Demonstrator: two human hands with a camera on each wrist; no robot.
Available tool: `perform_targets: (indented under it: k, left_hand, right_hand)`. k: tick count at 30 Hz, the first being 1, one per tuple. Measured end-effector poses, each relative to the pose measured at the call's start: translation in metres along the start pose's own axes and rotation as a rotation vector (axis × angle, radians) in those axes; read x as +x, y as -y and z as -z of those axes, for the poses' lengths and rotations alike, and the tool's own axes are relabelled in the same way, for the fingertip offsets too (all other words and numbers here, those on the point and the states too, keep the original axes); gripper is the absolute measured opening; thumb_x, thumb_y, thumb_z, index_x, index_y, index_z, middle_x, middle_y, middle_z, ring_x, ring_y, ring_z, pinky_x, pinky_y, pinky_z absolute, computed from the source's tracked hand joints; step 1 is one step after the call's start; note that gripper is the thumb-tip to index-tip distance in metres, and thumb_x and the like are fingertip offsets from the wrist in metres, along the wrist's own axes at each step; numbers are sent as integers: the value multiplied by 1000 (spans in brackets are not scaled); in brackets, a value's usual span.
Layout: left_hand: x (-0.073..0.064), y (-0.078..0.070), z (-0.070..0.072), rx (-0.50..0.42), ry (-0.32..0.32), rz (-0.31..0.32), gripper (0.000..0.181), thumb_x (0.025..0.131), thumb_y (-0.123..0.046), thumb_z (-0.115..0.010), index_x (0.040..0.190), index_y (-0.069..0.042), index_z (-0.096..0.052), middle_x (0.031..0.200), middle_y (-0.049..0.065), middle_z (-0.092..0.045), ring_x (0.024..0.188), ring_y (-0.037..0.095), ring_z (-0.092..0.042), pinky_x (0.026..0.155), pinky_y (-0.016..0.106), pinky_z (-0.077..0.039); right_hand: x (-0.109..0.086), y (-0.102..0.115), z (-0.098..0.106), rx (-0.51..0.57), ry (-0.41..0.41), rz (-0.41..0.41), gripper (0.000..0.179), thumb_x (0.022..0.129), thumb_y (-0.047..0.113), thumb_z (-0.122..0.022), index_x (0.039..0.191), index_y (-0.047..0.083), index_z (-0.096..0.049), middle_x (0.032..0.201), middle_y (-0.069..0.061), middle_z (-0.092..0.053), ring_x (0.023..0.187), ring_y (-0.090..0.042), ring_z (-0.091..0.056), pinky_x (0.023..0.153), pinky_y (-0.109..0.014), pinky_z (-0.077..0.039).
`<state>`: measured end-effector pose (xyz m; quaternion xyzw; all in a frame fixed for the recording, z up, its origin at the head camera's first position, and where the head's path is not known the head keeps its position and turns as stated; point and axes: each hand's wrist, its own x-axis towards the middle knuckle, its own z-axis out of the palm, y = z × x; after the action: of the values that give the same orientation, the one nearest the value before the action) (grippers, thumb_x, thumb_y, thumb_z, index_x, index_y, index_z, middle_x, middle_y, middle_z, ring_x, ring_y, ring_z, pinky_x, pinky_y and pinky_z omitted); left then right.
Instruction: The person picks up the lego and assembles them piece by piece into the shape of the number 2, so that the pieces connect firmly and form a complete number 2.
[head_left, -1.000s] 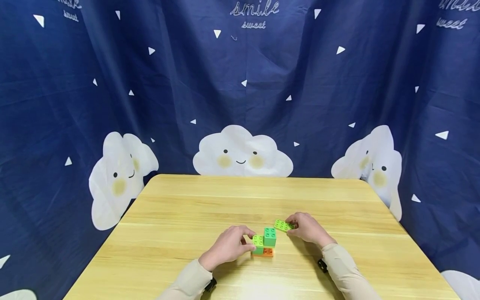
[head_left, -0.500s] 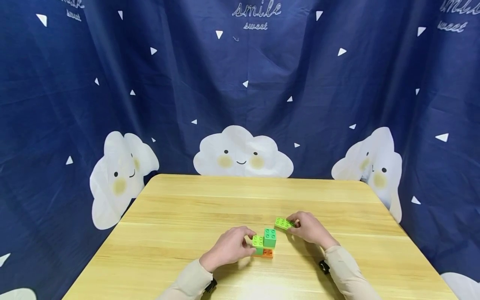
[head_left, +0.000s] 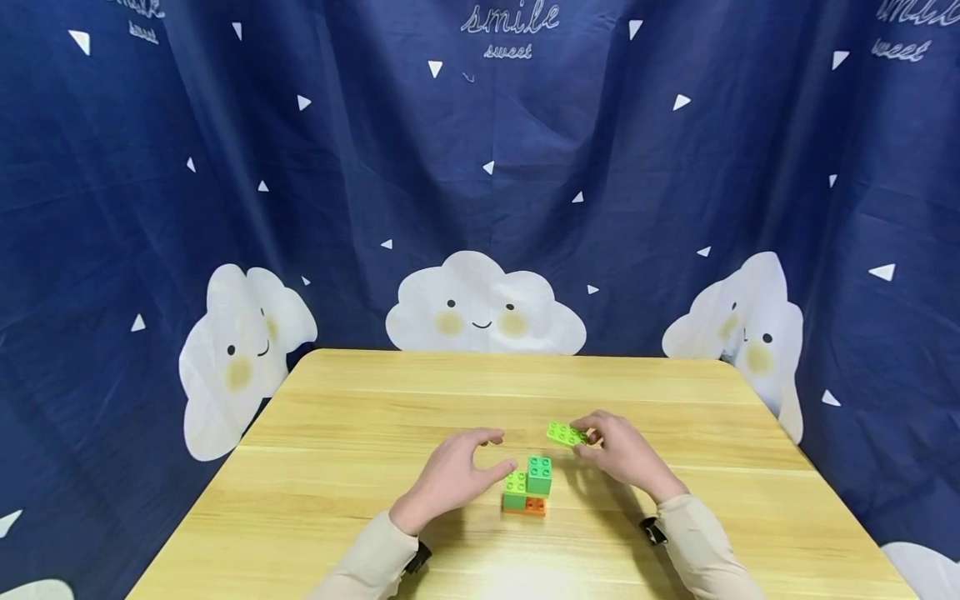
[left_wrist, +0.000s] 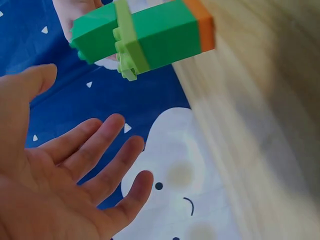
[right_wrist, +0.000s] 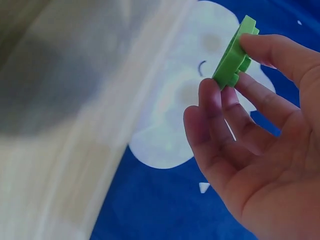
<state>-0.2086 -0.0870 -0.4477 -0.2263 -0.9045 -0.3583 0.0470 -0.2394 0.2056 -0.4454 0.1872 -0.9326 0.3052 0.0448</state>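
A small stack of toy building bricks stands on the table, with an orange plate [head_left: 536,507] at the bottom, a green brick [head_left: 514,502] on it, a lime plate [head_left: 515,481] above and another green brick [head_left: 539,474] on top at the right. My left hand [head_left: 452,477] hovers beside the stack with its fingers spread and nothing in them; in the left wrist view the palm [left_wrist: 55,185] is apart from the bricks. Behind the stack, my right hand [head_left: 624,452] pinches a loose lime plate [head_left: 564,433] by its right end, lifted off the table.
The wooden table [head_left: 360,417] has rounded far corners. A dark blue curtain [head_left: 487,167] with white clouds and triangles hangs along its back and sides. Black straps [head_left: 652,531] sit at both wrists.
My left hand has let go of the stack and opened, its fingers drawing up and away. My right hand has raised the lime plate a little; the stack stays in place.
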Motion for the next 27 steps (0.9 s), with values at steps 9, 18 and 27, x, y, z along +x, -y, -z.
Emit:
perform_targets:
  k: [9, 18, 27]
  left_hand:
    - [2, -10, 7, -25, -113, -35, 43, 96, -45, -69, 127, -15, -72, 128, 1, -71, 125, 25, -62, 107, 48, -48]
    - [1, -19, 6, -89, -165, -66, 35, 95, -38, -73, 122, -16, -75, 124, 3, -73, 123, 24, -63, 107, 49, -48]
    - [1, -18, 5, -139, -156, -82, 38, 93, -37, -76, 126, -18, -73, 125, -2, -72, 122, 22, -63, 105, 49, -49]
  right_hand:
    - [-5, 20, 10, -35, -31, 85, 30, 90, 15, -77, 119, 7, -74, 111, -1, -70, 89, -12, -63, 75, -29, -55]
    - [-13, 38, 15, -20, -53, 163, 30, 89, 15, -79, 118, 11, -74, 109, 4, -70, 89, -10, -64, 75, -33, -58]
    - [-19, 53, 16, -35, -56, 252, 30, 89, 15, -80, 118, 11, -74, 110, 4, -70, 89, -14, -67, 74, -34, -59]
